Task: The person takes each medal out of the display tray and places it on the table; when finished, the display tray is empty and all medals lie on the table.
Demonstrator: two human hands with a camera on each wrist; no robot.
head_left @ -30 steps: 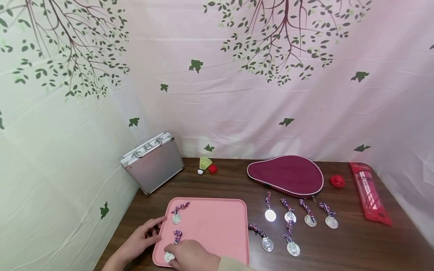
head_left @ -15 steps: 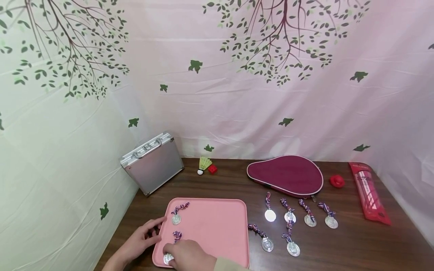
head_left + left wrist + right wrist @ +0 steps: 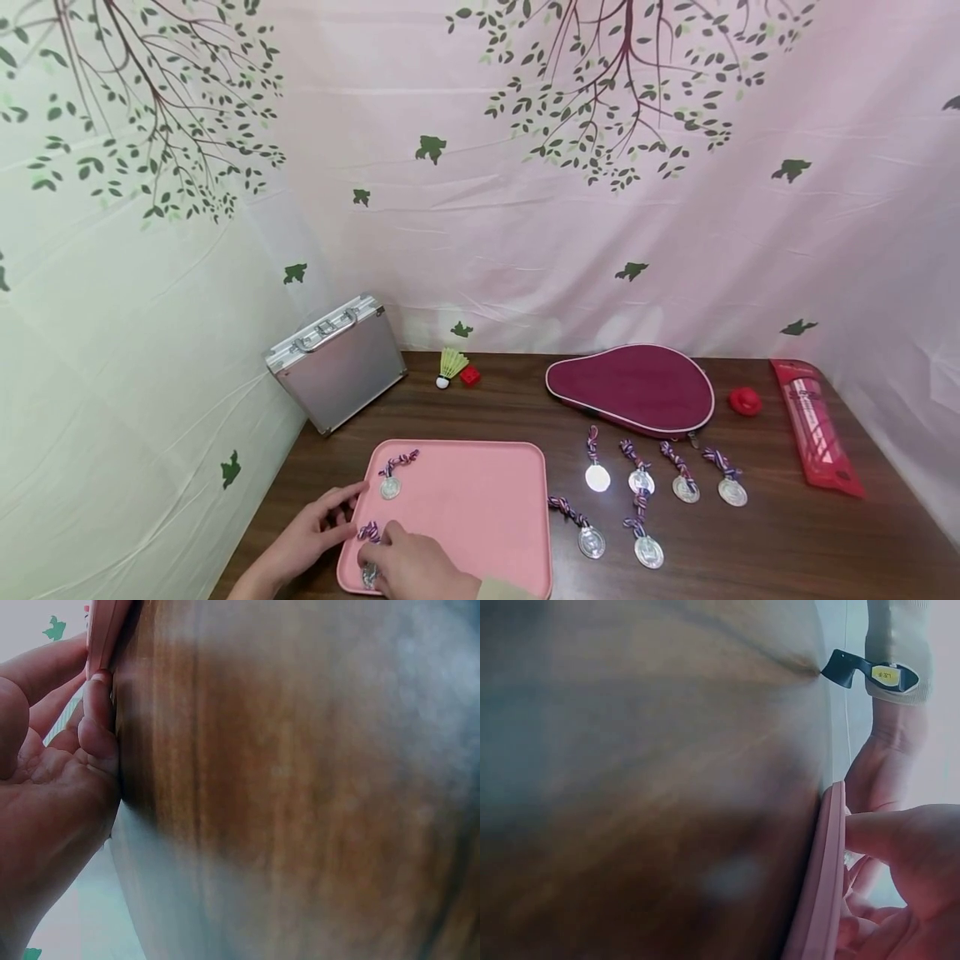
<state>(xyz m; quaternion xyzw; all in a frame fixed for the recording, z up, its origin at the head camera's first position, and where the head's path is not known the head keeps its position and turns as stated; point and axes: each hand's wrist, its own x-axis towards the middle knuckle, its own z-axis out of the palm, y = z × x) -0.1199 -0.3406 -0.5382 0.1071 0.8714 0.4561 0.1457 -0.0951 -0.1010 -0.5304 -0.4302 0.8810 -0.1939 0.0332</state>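
Near the front left corner of a pink tray (image 3: 480, 500), my right hand (image 3: 420, 565) pinches a silver medal (image 3: 368, 575), partly hidden under its fingers. The medal's knotted striped ribbon (image 3: 368, 532) lies just beyond the fingertips. Another medal (image 3: 390, 487) rests farther back in the tray, its ribbon stretched to the right. At the tray's left side my left hand (image 3: 309, 532) touches the rim with its fingertips, fingers loosely bent. The left wrist view has those fingers (image 3: 96, 724) against the tray edge. In the right wrist view the tray rim hides part of the right hand (image 3: 922, 862).
Right of the tray several medals (image 3: 591, 542) with knotted ribbons lie on the dark wooden table (image 3: 750, 550). Behind stand a silver case (image 3: 345, 367), a shuttlecock (image 3: 452, 365), a red block (image 3: 470, 376), a maroon paddle case (image 3: 637, 387), a small red hat (image 3: 746, 401) and a red packet (image 3: 817, 425).
The ribbon of the medal under my right hand has shifted left toward the tray's edge, and the right hand's fingers have moved slightly left. My left hand has stayed at the rim.
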